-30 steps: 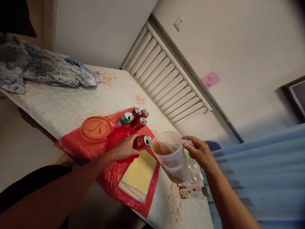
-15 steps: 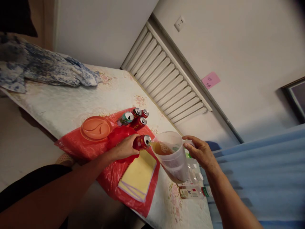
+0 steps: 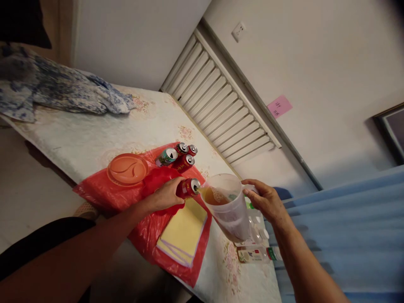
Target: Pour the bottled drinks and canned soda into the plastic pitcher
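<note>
My left hand (image 3: 167,196) is closed around a red drink can (image 3: 188,188), its open top facing the jug. My right hand (image 3: 264,198) grips the handle of a translucent plastic jug (image 3: 232,219), which is tilted toward the can. Amber liquid (image 3: 217,196) with some foam lies in the jug, and a thin stream shows between its spout and the can's opening. Beneath my left hand is a red scalloped bowl (image 3: 158,179), partly hidden. A folded yellow cloth (image 3: 184,231) lies just below the can on a red plastic sheet (image 3: 145,240).
Several opened cans stand behind, among them a green one (image 3: 167,156) and a red one (image 3: 186,163). An orange divided dish (image 3: 128,168) sits at left. Plastic bottles, one labelled (image 3: 252,254), are right of the jug. A patterned cloth (image 3: 78,92) and a radiator (image 3: 214,97) are farther back.
</note>
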The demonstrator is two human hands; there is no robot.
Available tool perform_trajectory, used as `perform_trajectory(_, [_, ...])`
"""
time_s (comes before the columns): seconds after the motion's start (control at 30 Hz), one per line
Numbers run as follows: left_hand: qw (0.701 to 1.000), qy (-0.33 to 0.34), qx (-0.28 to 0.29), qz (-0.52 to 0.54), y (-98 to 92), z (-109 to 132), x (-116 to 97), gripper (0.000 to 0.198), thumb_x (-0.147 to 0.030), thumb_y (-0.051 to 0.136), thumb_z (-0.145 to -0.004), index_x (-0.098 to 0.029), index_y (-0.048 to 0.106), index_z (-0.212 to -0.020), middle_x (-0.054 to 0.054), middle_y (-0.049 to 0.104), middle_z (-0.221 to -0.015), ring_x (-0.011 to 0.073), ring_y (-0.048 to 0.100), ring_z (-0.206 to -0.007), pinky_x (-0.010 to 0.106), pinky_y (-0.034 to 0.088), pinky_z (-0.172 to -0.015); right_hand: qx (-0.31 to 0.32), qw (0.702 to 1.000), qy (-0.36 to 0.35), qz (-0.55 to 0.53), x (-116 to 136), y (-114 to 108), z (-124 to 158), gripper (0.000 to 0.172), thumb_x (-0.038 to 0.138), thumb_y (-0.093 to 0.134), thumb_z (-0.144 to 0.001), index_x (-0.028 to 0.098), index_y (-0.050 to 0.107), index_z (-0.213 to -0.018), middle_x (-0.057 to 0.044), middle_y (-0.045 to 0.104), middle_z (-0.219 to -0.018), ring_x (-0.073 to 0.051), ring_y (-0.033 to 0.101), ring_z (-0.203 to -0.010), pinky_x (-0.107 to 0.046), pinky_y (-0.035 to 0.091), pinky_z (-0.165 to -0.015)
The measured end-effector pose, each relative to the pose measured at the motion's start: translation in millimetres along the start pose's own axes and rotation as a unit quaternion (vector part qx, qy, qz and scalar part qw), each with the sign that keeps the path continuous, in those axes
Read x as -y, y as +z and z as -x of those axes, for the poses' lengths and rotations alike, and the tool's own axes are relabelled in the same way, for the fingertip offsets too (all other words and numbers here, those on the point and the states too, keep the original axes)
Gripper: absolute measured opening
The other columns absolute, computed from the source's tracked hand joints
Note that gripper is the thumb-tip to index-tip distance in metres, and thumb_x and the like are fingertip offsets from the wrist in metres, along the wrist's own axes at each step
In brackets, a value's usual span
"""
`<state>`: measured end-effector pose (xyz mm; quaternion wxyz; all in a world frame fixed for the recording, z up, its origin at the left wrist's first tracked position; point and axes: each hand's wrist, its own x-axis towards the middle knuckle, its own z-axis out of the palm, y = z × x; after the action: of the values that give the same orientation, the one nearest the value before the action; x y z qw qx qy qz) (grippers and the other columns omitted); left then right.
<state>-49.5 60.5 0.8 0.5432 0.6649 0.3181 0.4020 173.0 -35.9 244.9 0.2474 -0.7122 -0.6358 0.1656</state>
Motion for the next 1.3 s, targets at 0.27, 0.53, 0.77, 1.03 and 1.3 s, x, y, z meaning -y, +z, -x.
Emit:
perform_trajectory(0.27, [1.0,0.002,0.006,0.002,-0.5,-0.4,0.5,0.059,-0.014,0.072,-0.064,-0.023,0.057,-0.12,0.007,0.068,-0.122,0.0251,0.065,-0.106,0.034,0.052,-0.088,0.001,1.0,-0.002,0.004,2.7,-0.1,-0.2,0.044,0.052,0.074,-0.071,0.016,0.072,-0.096,0.008,0.038,-0.052,-0.008,0.032,-0.046,-0.022,0.026,-0.042])
perform_trajectory(0.53, [1.0,0.004,0.003,-0.007,0.1,-0.8,3.0,0.058,-0.016,0.073,-0.064,-0.023,0.056,-0.119,0.006,0.068,-0.118,0.0245,0.066,-0.104,0.034,0.053,-0.087,0.003,1.0,0.003,0.004,1.5,0.0,-1.2,0.045,0.053,0.074,-0.07,0.016,0.072,-0.097,0.008,0.038,-0.052,-0.008,0.032,-0.047,-0.022,0.025,-0.043])
perform_trajectory(0.77, [1.0,0.011,0.0,-0.004,0.8,-1.3,5.3,0.057,-0.015,0.072,-0.063,-0.025,0.057,-0.117,0.006,0.069,-0.118,0.0246,0.066,-0.105,0.035,0.053,-0.088,0.001,1.0,-0.002,0.013,3.8,0.5,-1.2,0.045,0.053,0.074,-0.07,0.016,0.072,-0.096,0.008,0.04,-0.052,-0.009,0.034,-0.046,-0.023,0.027,-0.043])
perform_trajectory(1.03, [1.0,0.011,-0.003,-0.013,1.3,-1.7,8.4,0.058,-0.018,0.075,-0.064,-0.024,0.057,-0.118,0.006,0.069,-0.117,0.0259,0.066,-0.105,0.034,0.053,-0.087,0.003,1.0,-0.003,0.017,0.2,0.5,-1.8,0.044,0.053,0.073,-0.071,0.016,0.072,-0.096,0.008,0.041,-0.053,-0.008,0.034,-0.047,-0.022,0.026,-0.043])
perform_trajectory(1.3, [1.0,0.018,-0.002,-0.012,1.3,-0.9,8.4,0.056,-0.019,0.075,-0.065,-0.025,0.056,-0.117,0.005,0.069,-0.118,0.0242,0.066,-0.105,0.034,0.053,-0.087,0.008,1.0,0.006,0.007,0.8,1.6,-0.9,0.047,0.053,0.074,-0.071,0.015,0.071,-0.098,0.008,0.039,-0.053,-0.008,0.032,-0.047,-0.023,0.025,-0.044])
